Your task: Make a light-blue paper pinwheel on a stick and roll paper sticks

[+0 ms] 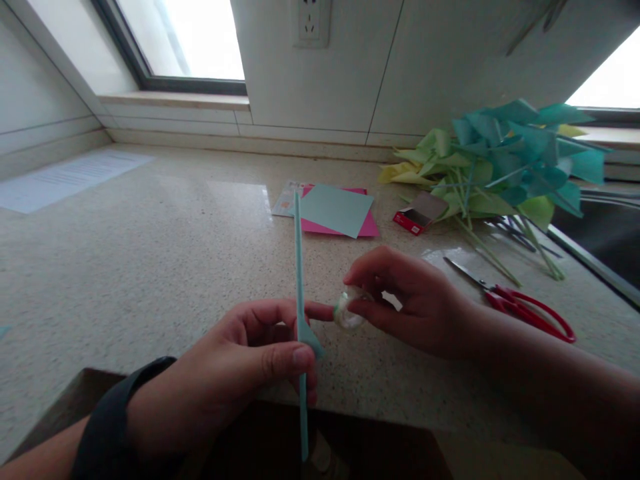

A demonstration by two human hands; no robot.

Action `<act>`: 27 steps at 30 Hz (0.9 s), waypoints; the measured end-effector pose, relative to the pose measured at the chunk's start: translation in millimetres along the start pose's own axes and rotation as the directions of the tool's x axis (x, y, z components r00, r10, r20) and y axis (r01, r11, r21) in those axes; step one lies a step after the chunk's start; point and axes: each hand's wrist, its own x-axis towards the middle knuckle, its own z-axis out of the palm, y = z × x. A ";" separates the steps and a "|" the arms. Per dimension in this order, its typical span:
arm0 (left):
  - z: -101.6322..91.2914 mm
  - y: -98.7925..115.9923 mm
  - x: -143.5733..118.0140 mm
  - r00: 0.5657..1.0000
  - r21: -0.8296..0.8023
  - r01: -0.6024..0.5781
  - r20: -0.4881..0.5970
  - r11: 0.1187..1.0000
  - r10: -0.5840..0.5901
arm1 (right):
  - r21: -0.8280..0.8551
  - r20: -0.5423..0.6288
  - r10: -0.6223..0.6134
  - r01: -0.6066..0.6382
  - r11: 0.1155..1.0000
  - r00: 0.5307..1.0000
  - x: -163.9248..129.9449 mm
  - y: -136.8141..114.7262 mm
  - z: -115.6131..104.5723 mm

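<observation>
The left hand (250, 357) pinches a thin teal paper stick (299, 280) between thumb and fingers, holding it nearly upright over the near edge of the bench (150, 267). The stick runs from below the hand up past the fingertips, and a small flap of its paper juts out just under the thumb. A dark band (115, 413) wraps the left wrist.

The right hand (405, 300) is curled around a small clear roll of tape (347, 312), gripping it with thumb and fingers. The roll sits just beside the stick, close to the left forefinger's tip; whether the tape touches the stick I cannot tell.

Farther back on the bench lie a light blue paper sheet (337, 208) on top of a pink sheet (367, 227), with a small red box (415, 217) to their right. Beyond the box is a heap of paper pinwheels (505, 160) in teal, green and yellow, their sticks pointing toward the person. Red-handled scissors (525, 310) lie on the bench just right of the right hand, apart from it. A white printed page (65, 177) lies far left. A wall socket (311, 21) sits above, between two windows.
</observation>
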 end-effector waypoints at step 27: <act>5.9 -10.8 7.2 0.983 0.266 -0.165 -0.036 0.950 0.181 | 0.314 0.175 0.379 -0.416 0.853 0.909 8.9 -30.4 23.1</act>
